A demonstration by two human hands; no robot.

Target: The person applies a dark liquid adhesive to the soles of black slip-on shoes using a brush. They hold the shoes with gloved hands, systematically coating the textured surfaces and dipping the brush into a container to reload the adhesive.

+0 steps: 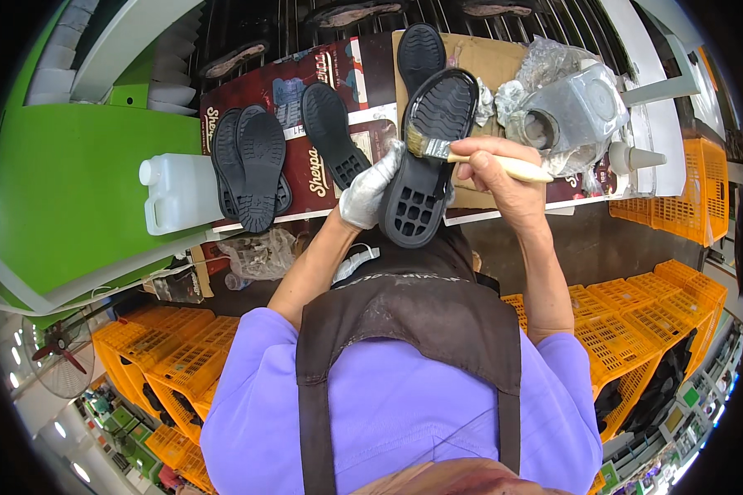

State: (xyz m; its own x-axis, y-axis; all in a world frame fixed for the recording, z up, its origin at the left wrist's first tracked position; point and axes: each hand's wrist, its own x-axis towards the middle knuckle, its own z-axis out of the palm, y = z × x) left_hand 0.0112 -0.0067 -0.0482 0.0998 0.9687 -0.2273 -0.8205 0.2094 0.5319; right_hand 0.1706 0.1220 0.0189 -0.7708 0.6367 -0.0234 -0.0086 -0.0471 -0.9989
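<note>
A black shoe sole (439, 111) is held up in front of me, its ridged forefoot away from me and its heel grid toward my body. My left hand (371, 188), in a whitish glove, grips the sole along its left edge. In my bare right hand (504, 177) is a paintbrush (520, 168) with a pale handle and metal band. Its bristles touch the sole's inner face near the left rim, around the middle. Another sole (422, 56) lies just beyond. To the left rest a single sole (332, 128) and several stacked soles (260, 161).
Dark red cardboard (305, 74) covers the work surface. A clear plastic jar (574, 107) lies tilted at right beside a nozzle bottle (636, 158). A white jug (182, 194) stands at left by a green panel (82, 181). Orange crates (627, 313) flank me; dark rollers (437, 16) run behind.
</note>
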